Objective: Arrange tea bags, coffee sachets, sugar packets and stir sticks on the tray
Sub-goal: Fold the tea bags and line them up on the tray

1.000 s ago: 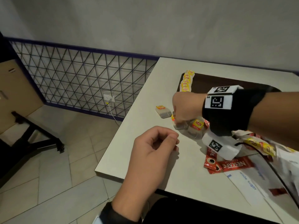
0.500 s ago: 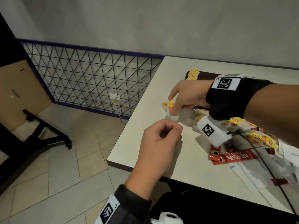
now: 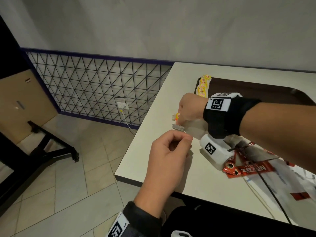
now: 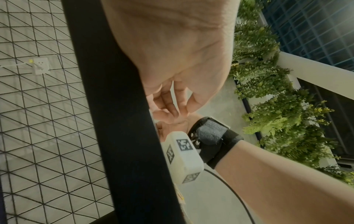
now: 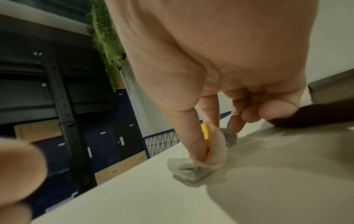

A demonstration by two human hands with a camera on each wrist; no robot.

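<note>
Pinching two tea bags [image 5: 193,163], seemingly: right hand [image 3: 189,108].

Bench [image 3: 171,103]: smooth, matt, cream laminate look. Tray [image 3: 256,89]: dark brown, smooth, faint sheen. Tea bag [image 5: 193,166] under right fingers [image 5: 195,142]: thin, crumpled filter paper, matt, with glossy yellow tag. Row of tea bags [image 3: 203,86], far left on tray: glossy yellow paper tags. Coffee sachets [image 3: 248,169], near right: shiny red foil. Sugar packets [image 3: 277,183]: white matt paper. Wrist straps [image 3: 222,120]: black cloth. Floor [image 3: 68,194]: smooth pale tile.
</note>
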